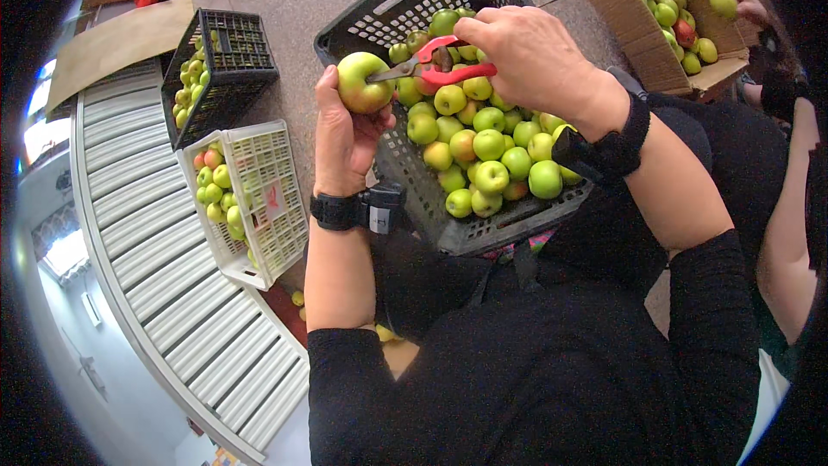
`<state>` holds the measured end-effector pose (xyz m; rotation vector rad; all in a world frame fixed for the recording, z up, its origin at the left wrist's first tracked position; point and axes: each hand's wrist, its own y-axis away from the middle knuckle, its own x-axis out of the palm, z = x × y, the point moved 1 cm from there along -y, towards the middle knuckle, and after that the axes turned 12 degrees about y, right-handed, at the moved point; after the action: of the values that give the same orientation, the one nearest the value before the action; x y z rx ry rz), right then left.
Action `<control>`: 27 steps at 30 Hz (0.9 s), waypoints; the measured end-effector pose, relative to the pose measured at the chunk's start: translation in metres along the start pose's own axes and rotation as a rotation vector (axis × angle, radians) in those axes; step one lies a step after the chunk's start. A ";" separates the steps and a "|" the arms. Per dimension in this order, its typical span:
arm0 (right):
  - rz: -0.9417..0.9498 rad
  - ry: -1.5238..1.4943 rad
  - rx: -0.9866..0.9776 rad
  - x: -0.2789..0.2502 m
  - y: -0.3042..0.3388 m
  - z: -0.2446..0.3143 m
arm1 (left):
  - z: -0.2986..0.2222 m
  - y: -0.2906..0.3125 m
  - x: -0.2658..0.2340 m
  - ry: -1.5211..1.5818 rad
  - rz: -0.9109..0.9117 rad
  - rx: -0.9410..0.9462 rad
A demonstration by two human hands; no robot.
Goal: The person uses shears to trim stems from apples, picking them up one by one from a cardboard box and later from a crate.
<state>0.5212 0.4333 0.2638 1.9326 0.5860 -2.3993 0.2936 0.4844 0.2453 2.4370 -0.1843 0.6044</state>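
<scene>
A green apple with a reddish blush [363, 83] rests in the grip of my left hand [343, 142], its stem side turned to the right. My right hand [528, 56] is closed round the red handles of pruning shears [435, 65]. The blades' tip touches the apple near its stem; the stem itself cannot be made out. Both hands are above a black plastic crate [379, 13] that holds many green and reddish loose apples [489, 144].
At the left, a white crate [274, 194] and a black crate [246, 39] of apples stand beside a roller conveyor [164, 267]. A cardboard box [604, 9] of apples is at the upper right. Near it, another person's hand [749, 4] holds an apple [723, 3].
</scene>
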 end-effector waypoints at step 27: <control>0.392 -1.863 0.646 0.011 -0.012 0.014 | 0.022 0.015 0.045 -0.686 0.192 0.928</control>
<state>0.5029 0.4427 0.2590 -0.6978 -0.6212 -2.7753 0.3381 0.4596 0.2583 3.4843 -0.5064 -0.1774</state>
